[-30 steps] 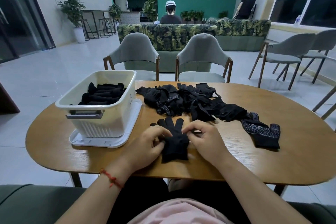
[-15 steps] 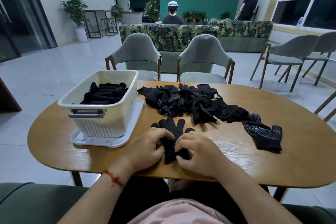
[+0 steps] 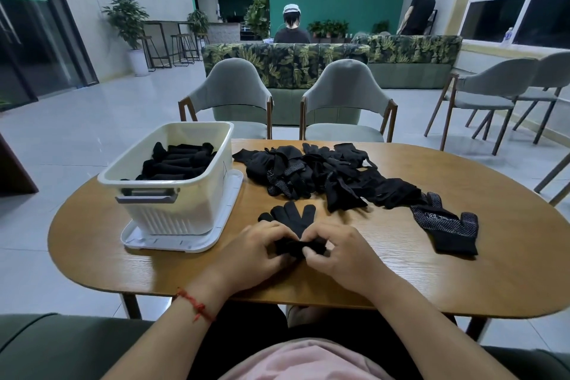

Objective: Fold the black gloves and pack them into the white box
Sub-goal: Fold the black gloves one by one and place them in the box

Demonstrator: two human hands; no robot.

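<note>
The left grip (image 3: 256,251) and the right grip (image 3: 339,253) sit knuckle to knuckle on one black glove (image 3: 293,216). The fingers of both are curled in and pinch the bunched, rolled-up cuff end between them, so each has cloth in its hold. The glove's fingers and thumb stick out flat beyond the knuckles, pointing away from the person, on the wooden worktop (image 3: 462,271). A red string bracelet (image 3: 194,305) circles the left wrist.

This glove lies to the right of the white box (image 3: 172,194), nearer the person than the box's front right corner and apart from it. The white box stands toward the left end of the worktop on a flat white lid (image 3: 228,210), whose rim shows around its base. A grey handle is set on its near end wall. Inside the white box lie folded gloves (image 3: 179,163) in rows, below the rim.

Just right of the white box, level with its far half, sprawls a loose pile of gloves (image 3: 324,176), some showing white-dotted palms. Its nearest edge comes close to the lid; whether they touch I cannot tell. Farther right, well apart from the white box, a single dotted glove (image 3: 447,228) lies flat, its fingertips just beside the pile's end.

Beyond the white box, across the worktop, stand two grey chairs (image 3: 234,92). Behind them is a leaf-patterned sofa (image 3: 293,62).
</note>
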